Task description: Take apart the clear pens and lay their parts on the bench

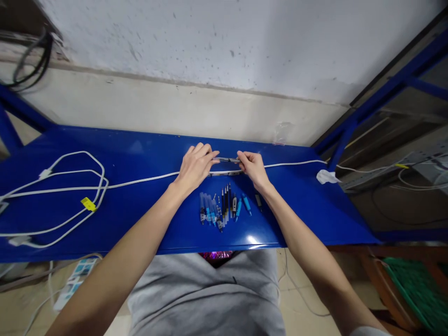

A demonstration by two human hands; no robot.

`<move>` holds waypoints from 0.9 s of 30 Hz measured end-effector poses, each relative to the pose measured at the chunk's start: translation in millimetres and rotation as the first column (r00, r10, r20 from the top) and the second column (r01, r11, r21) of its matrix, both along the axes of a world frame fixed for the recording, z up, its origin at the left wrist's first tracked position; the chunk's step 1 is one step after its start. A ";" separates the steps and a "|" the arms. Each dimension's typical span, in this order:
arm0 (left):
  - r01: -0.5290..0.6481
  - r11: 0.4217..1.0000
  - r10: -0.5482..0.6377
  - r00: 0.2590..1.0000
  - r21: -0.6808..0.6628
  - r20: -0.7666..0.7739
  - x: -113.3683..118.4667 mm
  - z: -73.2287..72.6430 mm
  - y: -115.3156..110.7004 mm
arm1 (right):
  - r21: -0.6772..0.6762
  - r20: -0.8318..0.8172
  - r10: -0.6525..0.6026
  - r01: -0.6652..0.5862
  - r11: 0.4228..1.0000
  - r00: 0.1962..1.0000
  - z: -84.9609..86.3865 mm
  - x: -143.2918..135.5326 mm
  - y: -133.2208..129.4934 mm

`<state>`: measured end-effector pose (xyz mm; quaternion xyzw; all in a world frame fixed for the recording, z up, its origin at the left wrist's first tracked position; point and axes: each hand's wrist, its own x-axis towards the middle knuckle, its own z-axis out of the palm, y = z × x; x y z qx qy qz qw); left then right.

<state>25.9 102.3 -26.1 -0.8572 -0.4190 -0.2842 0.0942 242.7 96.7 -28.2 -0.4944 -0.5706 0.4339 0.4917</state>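
My left hand (199, 163) and my right hand (252, 167) are close together over the back half of the blue shelf. A slim pen (228, 160) stretches sideways between them, its left end in my left fingertips and its right end pinched by my right thumb and fingers. Just below it, another pen (226, 173) lies along the white cable. Nearer to me are clear pen barrels (206, 205), several dark ink refills (226, 200) and small metal-looking bits (216, 199). Beside these lie blue pen pieces (247, 204) and black-and-white pen pieces (234, 205), one by my right wrist.
White cable (147, 180) runs across the blue shelf (140, 224), looping at the left with a yellow tag (88, 204). Crumpled white tissue (327, 176) sits at the right. A wall (210, 107) rises behind, and blue frame posts (341, 144) stand at the sides.
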 end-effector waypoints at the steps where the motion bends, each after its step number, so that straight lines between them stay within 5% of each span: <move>1: 0.000 1.000 0.000 1.000 -0.009 -0.025 1.5 -0.5 -0.4 | 0.035 0.050 -0.015 0.014 0.999 0.999 -1.4 0.1 -1.5; 6: 0.025 0.996 -0.029 0.998 -0.083 -0.056 9.0 -3.4 -3.9 | 0.194 0.273 -0.047 -0.007 0.981 0.961 -2.8 -2.4 -4.7; 14: -0.171 0.952 0.194 0.978 -0.253 0.070 13.9 -3.2 -11.2 | 0.467 0.360 -0.079 -0.106 0.878 0.930 7.2 -6.7 -12.5; 19: -0.188 0.951 0.201 0.979 -0.244 0.028 10.3 -3.2 -7.6 | 0.393 0.589 -0.075 -0.205 0.896 0.805 6.3 -5.0 -15.2; 23: -0.196 0.946 0.209 0.978 -0.257 0.023 12.8 -1.6 -10.1 | 0.479 0.591 -0.085 -0.264 0.837 0.802 9.0 -5.0 -17.3; 27: -0.203 0.941 0.210 0.978 -0.272 -0.005 17.7 -0.9 -13.6 | 0.324 0.729 -0.033 -0.301 0.897 0.684 11.7 -5.8 -19.4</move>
